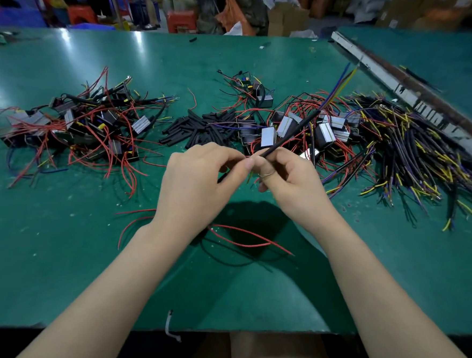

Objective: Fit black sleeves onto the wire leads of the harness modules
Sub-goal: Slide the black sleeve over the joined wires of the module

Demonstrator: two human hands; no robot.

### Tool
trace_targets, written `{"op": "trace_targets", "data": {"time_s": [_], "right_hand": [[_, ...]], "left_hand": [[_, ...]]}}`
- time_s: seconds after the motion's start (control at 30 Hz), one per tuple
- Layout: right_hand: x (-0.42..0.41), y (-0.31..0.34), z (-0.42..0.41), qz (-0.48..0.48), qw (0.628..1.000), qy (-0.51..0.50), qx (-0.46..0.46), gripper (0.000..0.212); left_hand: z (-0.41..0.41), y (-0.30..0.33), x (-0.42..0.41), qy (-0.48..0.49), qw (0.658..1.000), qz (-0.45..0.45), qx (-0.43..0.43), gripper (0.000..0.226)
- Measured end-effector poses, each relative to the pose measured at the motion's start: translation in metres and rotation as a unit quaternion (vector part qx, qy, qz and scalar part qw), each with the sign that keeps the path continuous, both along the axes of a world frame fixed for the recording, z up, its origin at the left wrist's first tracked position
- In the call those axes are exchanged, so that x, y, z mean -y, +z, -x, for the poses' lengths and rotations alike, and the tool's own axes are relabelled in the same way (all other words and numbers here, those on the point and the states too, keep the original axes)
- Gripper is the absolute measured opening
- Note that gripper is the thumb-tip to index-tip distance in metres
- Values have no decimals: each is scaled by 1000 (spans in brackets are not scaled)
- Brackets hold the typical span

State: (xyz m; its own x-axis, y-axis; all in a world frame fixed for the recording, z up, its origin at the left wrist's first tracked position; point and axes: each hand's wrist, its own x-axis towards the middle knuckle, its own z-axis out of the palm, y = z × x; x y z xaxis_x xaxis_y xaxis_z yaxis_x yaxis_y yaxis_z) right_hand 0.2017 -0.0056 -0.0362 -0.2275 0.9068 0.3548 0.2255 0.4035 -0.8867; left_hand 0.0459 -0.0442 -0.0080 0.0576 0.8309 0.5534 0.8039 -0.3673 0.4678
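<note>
Here, above the middle of the green desk (67, 260), both hands meet fingertip to fingertip. The right hand (288, 180) pinches the near end of a black sleeve (290, 137) between thumb and curled fingers; the sleeve slants away toward one o'clock, and blue and yellow wire leads (342, 83) stick out of its far end. The left hand (198, 178) is curled too, its thumb and forefinger pinching at the sleeve's near end — what exactly sits between them is too small to tell. Loose red wires (241, 234) lie on the desk under the wrists. At twelve o'clock rests a heap of cut black sleeves (197, 128). At ten o'clock — a tangle of harness modules (86, 125) with red leads. More silver modules (287, 127) sit just beyond the hands, and at two to three o'clock spreads a bundle of black-sleeved leads (411, 149) with yellow tips.
</note>
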Motion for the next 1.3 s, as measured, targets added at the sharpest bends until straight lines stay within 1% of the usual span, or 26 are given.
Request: {"op": "trace_targets", "data": {"time_s": [0.07, 0.23, 0.3, 0.4, 0.53, 0.6, 0.67, 0.8, 0.87, 1.0, 1.03, 1.13, 1.17, 1.23, 1.3], "right_hand": [[0, -1, -1, -1, 1000, 3, 7, 9], [1, 0, -1, 2, 1000, -4, 0, 11], [1, 1, 0, 2, 1000, -2, -1, 12], [2, 2, 1, 1, 1000, 6, -11, 12], [2, 1, 0, -32, 999, -9, 16, 10], [1, 0, -1, -58, 997, -22, 34, 14], [0, 0, -2, -75, 996, -29, 44, 20], [0, 0, -2, -109, 992, -34, 54, 22], [0, 1, -3, -128, 989, -38, 59, 24], [-1, -1, -4, -143, 985, -40, 86, 18], [-1, -1, -4, -135, 986, -42, 83, 19], [-2, 0, -4, -116, 990, -51, 62, 15], [-2, 0, -4, -108, 991, -53, 56, 13], [-1, 1, -2, -93, 993, -57, 52, 14], [1, 2, -2, -81, 994, -58, 53, 17]], "left_hand": [[0, 0, -1, -19, 999, -4, -30, 34], [1, -5, -3, -34, 996, -63, -54, 25], [0, -6, -3, -29, 997, -60, -23, 23], [-2, -8, -3, -42, 996, -47, 55, 20], [-3, -10, -4, -39, 993, -63, 92, 15], [-2, -10, -4, -40, 992, -71, 99, 12], [-2, -9, -6, -45, 993, -75, 82, 12], [0, -8, -9, -57, 994, -75, 62, 10], [0, -6, -9, -77, 994, -62, 49, 9], [3, -3, -11, -91, 996, -6, 7, 9], [7, -2, -11, -86, 996, 18, 5, 12], [27, 1, -7, -70, 991, 110, 12, 34], [34, 0, -4, -72, 987, 142, 9, 37], [42, -4, 1, -74, 980, 182, -24, 26], [42, -9, 4, -71, 981, 174, -49, 15]]}}
